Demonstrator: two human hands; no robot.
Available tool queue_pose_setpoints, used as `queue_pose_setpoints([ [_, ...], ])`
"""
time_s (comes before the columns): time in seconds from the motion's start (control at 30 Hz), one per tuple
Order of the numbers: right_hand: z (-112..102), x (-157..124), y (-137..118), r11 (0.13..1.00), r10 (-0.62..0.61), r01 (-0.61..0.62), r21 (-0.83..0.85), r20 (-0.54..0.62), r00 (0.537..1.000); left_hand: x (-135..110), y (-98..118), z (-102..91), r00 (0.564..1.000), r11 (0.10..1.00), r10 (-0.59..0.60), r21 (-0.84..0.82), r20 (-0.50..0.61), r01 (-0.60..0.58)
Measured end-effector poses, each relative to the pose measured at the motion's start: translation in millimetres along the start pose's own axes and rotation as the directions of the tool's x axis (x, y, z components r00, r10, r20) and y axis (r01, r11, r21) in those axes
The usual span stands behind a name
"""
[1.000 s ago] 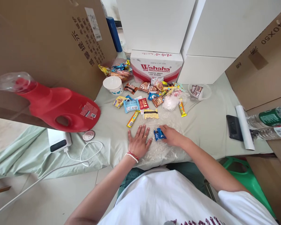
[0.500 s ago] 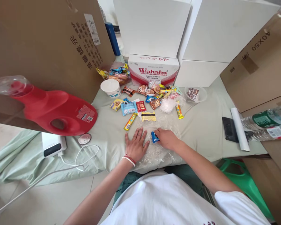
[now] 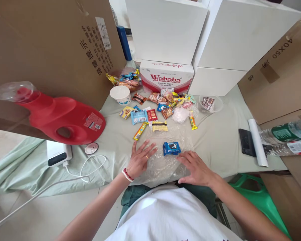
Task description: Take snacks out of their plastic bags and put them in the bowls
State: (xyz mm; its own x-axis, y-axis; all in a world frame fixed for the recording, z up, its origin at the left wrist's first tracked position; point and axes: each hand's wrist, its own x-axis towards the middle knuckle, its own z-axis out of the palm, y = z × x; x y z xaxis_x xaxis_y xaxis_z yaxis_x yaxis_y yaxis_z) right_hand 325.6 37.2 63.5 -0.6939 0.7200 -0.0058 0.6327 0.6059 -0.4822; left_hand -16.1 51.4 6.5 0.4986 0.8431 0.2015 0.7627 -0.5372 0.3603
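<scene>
A blue cookie packet (image 3: 172,148) lies on a sheet of clear plastic film (image 3: 165,160) spread over the green cloth. My left hand (image 3: 139,159) rests flat on the film's left side, fingers spread, a ring and a bead bracelet on it. My right hand (image 3: 194,166) lies open on the film just below and right of the packet, not touching it. Beyond the film is a scatter of several wrapped snacks (image 3: 150,117).
A red detergent jug (image 3: 62,117) lies at the left beside a power bank (image 3: 55,154) and cable. A paper cup (image 3: 120,94), a Wahaha box (image 3: 165,77), a clear bowl (image 3: 212,103), a phone (image 3: 246,142), a paper roll (image 3: 258,142) and water bottles (image 3: 286,134) surround the snacks.
My right hand let go of the blue packet and drew back toward me; the packet now lies flat on the film. My left hand shifted slightly nearer.
</scene>
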Motion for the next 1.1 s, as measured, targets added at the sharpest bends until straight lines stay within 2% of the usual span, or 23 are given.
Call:
queue_pose_setpoints([
  [0.1,19.3,-14.8,2.7,0.998,0.042,-0.04,-0.053,0.043,0.998,-8.8,-3.5,-13.9,0.964,0.975,0.196,-0.137,0.181,-0.172],
  [0.17,21.9,-14.1,7.0,0.996,0.082,-0.081,-0.026,0.037,0.996,-14.2,-4.3,-21.8,0.935,0.963,0.24,-0.185,0.262,-0.196],
  [0.23,14.8,-8.6,12.9,0.993,0.107,-0.106,0.053,-0.017,0.994,-19.0,-3.8,-26.8,0.923,0.963,0.25,-0.173,0.292,-0.206],
  [0.33,-5.5,4.3,23.3,0.974,0.145,-0.124,0.189,-0.101,0.984,-22.5,-1.4,-25.9,0.931,0.967,0.246,-0.137,0.269,-0.216],
  [0.4,-17.7,15.9,31.1,0.954,0.168,-0.137,0.268,-0.094,0.981,-19.3,-1.1,-20.0,0.95,0.968,0.225,-0.164,0.217,-0.192],
  [0.47,-24.9,30.2,39.8,0.923,0.209,-0.182,0.338,-0.042,0.977,-9.8,-4.8,-11.9,0.986,0.97,0.112,-0.228,0.127,-0.081],
  [0.5,-26.7,38.3,44.2,0.905,0.245,-0.223,0.362,-0.015,0.969,-3.0,-8.5,-8.2,0.998,0.967,-0.019,-0.251,0.058,0.033],
  [0.53,-27.7,46.9,48.6,0.887,0.295,-0.277,0.37,0.009,0.956,4.5,-13.0,-5.2,0.982,0.949,-0.187,-0.262,-0.025,0.175],
  [0.57,-28.2,55.7,52.6,0.871,0.353,-0.34,0.355,0.028,0.935,11.9,-17.5,-3.3,0.928,0.91,-0.355,-0.266,-0.109,0.317],
  [0.63,-29.3,73.4,58.4,0.853,0.457,-0.456,0.254,0.057,0.888,21.9,-22.5,-3.1,0.753,0.8,-0.598,-0.264,-0.272,0.54],
  [0.67,-30.4,81.6,60.0,0.85,0.493,-0.497,0.176,0.072,0.867,22.8,-21.0,-4.6,0.69,0.77,-0.637,-0.261,-0.343,0.582],
  [0.7,-31.9,89.0,60.7,0.848,0.514,-0.521,0.097,0.086,0.853,20.4,-16.0,-6.5,0.685,0.789,-0.613,-0.253,-0.393,0.56],
  [0.73,-33.6,95.4,60.8,0.848,0.524,-0.529,0.03,0.101,0.846,15.2,-7.6,-8.5,0.723,0.84,-0.541,-0.234,-0.43,0.49],
  [0.77,-35.3,100.7,60.5,0.849,0.526,-0.528,-0.017,0.113,0.843,7.9,3.5,-10.0,0.804,0.914,-0.405,-0.202,-0.436,0.351],
  [0.8,-36.7,104.8,60.3,0.851,0.524,-0.523,-0.044,0.122,0.843,-0.2,16.4,-10.8,0.893,0.974,-0.215,-0.159,-0.395,0.164],
  [0.83,-37.7,107.7,60.3,0.854,0.519,-0.517,-0.052,0.128,0.845,-7.6,29.4,-10.4,0.944,0.993,-0.036,-0.114,-0.329,-0.002],
  [0.87,-38.1,109.5,60.9,0.86,0.509,-0.508,-0.046,0.134,0.85,-13.1,40.8,-8.7,0.963,0.99,0.091,-0.078,-0.253,-0.115],
  [0.9,-37.8,110.5,62.0,0.867,0.496,-0.498,-0.029,0.139,0.857,-15.9,49.3,-5.7,0.967,0.983,0.163,-0.054,-0.194,-0.177],
  [0.93,-37.1,110.7,63.7,0.873,0.484,-0.488,-0.006,0.146,0.863,-15.7,53.7,-1.5,0.972,0.983,0.172,-0.043,-0.162,-0.181],
  [0.97,-36.0,110.4,65.7,0.877,0.472,-0.48,0.02,0.153,0.868,-12.4,53.5,3.6,0.979,0.99,0.127,-0.049,-0.16,-0.136],
  [1.03,-33.4,108.9,70.2,0.879,0.457,-0.473,0.068,0.171,0.873,1.1,40.6,13.7,0.971,0.992,-0.089,-0.104,-0.22,0.068],
  [1.07,-32.4,108.1,72.3,0.876,0.456,-0.476,0.081,0.182,0.871,9.9,30.0,17.4,0.94,0.968,-0.234,-0.147,-0.25,0.202],
  [1.1,-31.6,107.4,74.0,0.874,0.457,-0.479,0.087,0.193,0.868,18.7,18.6,19.4,0.886,0.923,-0.376,-0.191,-0.271,0.334],
])
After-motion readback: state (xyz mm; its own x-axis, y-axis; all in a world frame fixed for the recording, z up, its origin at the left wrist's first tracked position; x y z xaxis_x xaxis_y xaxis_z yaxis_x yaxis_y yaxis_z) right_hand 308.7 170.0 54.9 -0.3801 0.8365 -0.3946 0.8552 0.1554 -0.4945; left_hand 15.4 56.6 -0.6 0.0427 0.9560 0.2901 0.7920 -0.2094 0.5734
